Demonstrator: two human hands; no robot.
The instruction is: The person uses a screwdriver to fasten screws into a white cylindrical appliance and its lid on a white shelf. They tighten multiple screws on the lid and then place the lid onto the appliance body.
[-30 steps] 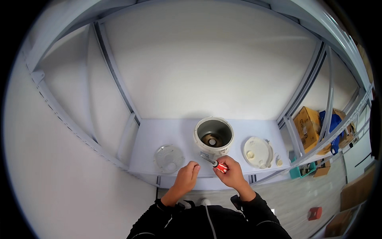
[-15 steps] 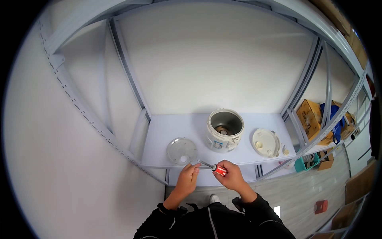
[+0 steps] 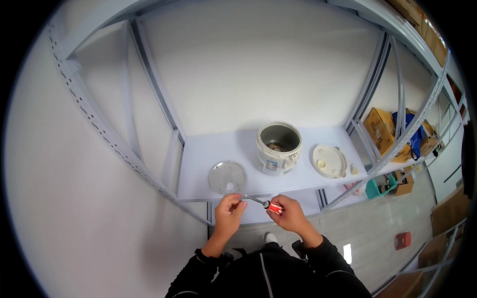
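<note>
My black sleeves (image 3: pixel 194 268) come up from below, and between them a white shoe (image 3: pixel 270 238) shows on the grey floor (image 3: pixel 323 238). My right hand (image 3: pixel 290 212) is closed round the red-and-white handle of a screwdriver (image 3: pixel 274 206), thumb and forefinger at the front of my grip. The screwdriver is just out from the front edge of the white shelf (image 3: pixel 213 144), around the middle of that edge, its metal shaft pointing left and slightly away from me. At its tip, the thumb and forefinger of my left hand (image 3: pixel 228 214) are drawn together; I cannot tell whether they pinch the tip, some small part, or nothing.

On the shelf, a round, clear-looking disc (image 3: pixel 227 171) lies flat near the front left corner. Toward the right edge lies a round white lid (image 3: pixel 334 156) with cream fittings on it, and just beside it, nearer the front right corner, is a small cream piece (image 3: pixel 354 169). Between disc and lid, back from the front edge, a white pot (image 3: pixel 282 160) stands upright, its top open on a grey inside.

Past the right edge are a teal basket (image 3: pixel 372 190), a cardboard box (image 3: pixel 381 131) and a blue bag (image 3: pixel 417 134). Behind the shelf's back edge rises a pale wall (image 3: pixel 258 64).
</note>
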